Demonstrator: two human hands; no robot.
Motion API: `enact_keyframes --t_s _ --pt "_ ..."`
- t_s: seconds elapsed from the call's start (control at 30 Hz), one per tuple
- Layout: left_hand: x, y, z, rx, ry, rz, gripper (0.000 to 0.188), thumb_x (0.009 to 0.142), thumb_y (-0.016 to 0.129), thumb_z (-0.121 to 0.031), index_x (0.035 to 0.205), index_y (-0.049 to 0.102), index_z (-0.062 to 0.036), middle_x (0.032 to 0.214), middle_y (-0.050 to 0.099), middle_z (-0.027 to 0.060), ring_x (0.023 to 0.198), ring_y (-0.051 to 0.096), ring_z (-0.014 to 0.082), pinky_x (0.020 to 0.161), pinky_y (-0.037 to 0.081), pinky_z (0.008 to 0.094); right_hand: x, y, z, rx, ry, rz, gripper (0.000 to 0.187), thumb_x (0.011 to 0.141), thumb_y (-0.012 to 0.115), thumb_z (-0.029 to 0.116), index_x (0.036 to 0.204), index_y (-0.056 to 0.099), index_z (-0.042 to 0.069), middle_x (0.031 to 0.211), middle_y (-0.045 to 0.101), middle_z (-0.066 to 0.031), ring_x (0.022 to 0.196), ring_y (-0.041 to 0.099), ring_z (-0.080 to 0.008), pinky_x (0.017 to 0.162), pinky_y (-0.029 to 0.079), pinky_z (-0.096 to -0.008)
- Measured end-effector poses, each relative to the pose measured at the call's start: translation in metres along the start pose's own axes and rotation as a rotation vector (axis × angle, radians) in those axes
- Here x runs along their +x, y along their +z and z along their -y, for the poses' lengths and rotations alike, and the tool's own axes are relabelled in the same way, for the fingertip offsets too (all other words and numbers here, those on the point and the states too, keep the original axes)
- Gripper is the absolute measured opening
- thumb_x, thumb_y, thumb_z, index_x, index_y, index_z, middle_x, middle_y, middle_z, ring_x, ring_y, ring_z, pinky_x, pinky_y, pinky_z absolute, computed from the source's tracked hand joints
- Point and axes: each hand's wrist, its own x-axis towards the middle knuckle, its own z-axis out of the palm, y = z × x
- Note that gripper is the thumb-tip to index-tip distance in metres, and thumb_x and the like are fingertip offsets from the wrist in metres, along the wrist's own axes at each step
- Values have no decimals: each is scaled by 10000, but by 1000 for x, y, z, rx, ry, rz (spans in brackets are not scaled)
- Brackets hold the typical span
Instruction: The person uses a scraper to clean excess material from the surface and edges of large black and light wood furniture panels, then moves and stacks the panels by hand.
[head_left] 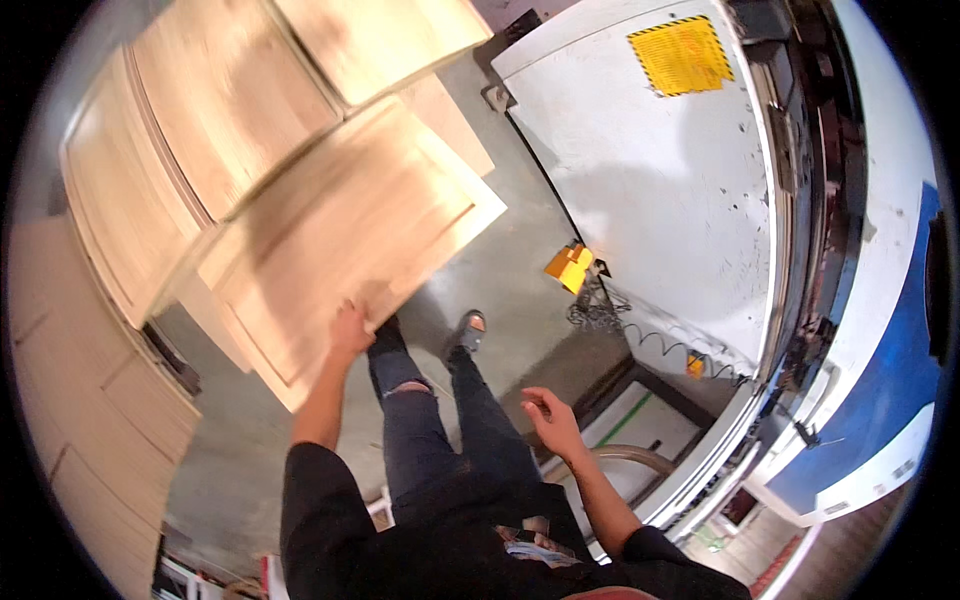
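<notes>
A pale wooden cabinet door (350, 235) with a recessed border tilts in front of me on the left. My left hand (350, 328) grips its near edge, some fingers lying over the top face and the rest hidden. Past it, more wooden door panels (235, 95) lie side by side at the upper left. My right hand (552, 420) hangs in the air to the right of my legs, fingers loosely bent and apart, with nothing in it.
On the right stands a large white machine (680, 190) with a yellow label. By its base on the floor is a yellow foot pedal (570, 266) with tangled cables (597, 312). Stacked wooden panels (90, 420) fill the far left. A curved hose (635, 456) lies near my right forearm.
</notes>
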Motion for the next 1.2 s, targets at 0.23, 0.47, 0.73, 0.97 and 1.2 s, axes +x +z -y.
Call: enact_keyframes --t_s 0.23,0.47,0.73,0.97,1.2 --pt "-48 -77 4 -173 274 44 556 666 848 -340 1110 637 -80 1078 647 198 1030 646 380 888 539 475 116 174 29 316 42 272 925 916 763 509 1555 340 -9 1484 482 -254 1326 530 -348 954 544 -368" --pt "-35 -136 33 -605 223 178 521 687 867 -220 1089 599 -27 1072 654 153 929 674 269 748 565 414 203 265 182 588 184 12 946 793 812 506 1418 419 -86 1297 579 -269 1149 612 -353 922 518 -447" --pt "-77 -210 -42 -517 223 308 516 752 883 -220 1145 616 -18 1059 665 130 890 671 207 764 559 327 161 209 209 640 157 -241 408 745 751 347 866 701 -39 871 722 -230 843 718 -348 745 547 -457" --pt "-112 -233 -87 -569 404 274 398 957 763 -259 1259 679 -14 994 725 94 917 690 178 799 554 310 49 107 153 923 155 -102 354 796 772 323 848 723 -24 721 672 -91 709 669 -188 640 526 -388" --pt "-62 -213 -46 408 403 -388 467 1026 570 -366 1262 653 29 1125 702 229 1018 654 437 908 527 521 -97 51 63 1327 -92 -522 459 833 828 290 1172 701 7 1033 707 -23 860 635 -150 689 482 -302"
